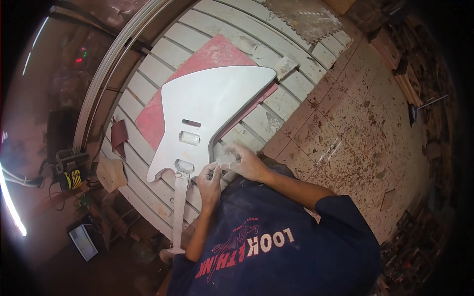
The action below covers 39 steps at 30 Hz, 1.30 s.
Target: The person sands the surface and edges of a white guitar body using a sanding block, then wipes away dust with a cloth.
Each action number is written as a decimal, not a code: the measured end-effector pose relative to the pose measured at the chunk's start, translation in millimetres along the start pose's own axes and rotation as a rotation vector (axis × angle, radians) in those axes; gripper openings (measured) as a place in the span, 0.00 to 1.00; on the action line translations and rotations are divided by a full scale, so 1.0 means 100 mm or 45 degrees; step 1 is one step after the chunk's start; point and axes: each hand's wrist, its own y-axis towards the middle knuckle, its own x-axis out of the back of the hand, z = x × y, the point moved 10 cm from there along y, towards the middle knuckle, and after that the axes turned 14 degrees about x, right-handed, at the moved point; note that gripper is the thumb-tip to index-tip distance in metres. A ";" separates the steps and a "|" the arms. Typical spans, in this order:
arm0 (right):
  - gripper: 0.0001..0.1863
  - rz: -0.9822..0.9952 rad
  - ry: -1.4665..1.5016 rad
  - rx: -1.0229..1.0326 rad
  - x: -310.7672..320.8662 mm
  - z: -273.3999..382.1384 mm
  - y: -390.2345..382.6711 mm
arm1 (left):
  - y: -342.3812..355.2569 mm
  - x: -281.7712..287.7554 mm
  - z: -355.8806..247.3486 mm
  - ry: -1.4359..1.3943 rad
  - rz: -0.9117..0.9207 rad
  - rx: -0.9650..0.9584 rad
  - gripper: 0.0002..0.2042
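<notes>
Navy shirt [321, 246] in front, a white guitar body [217, 93] beyond it on a slatted table [186, 37].
From the left, a beige curved piece [111, 173] lies near the table's edge, near a dark red sheet [118, 139]. Next comes a red board [212, 52], partly under the guitar body, which lies flat with its cut-outs showing; a pale narrow strip [180, 207] runs from its lower end toward the shirt. The left hand [209, 185] has its fingertips drawn together beside a small grey piece [226, 159]; whether they pinch it cannot be told. The right hand [249, 165] clamps that piece between thumb and fingers. Farther right, dark flecks litter a tiled floor [321, 123].
</notes>
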 end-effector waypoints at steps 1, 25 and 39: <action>0.18 -0.008 0.008 -0.007 0.03 0.01 -0.01 | 0.00 -0.03 0.00 0.011 0.002 0.007 0.13; 0.13 -1.536 0.481 -0.356 1.54 -1.03 0.80 | 2.05 -0.55 -1.47 1.343 -0.627 -0.794 0.30; 0.10 -1.592 0.304 -0.213 1.50 -1.06 0.85 | 2.07 -0.54 -1.47 1.391 -0.604 -0.775 0.29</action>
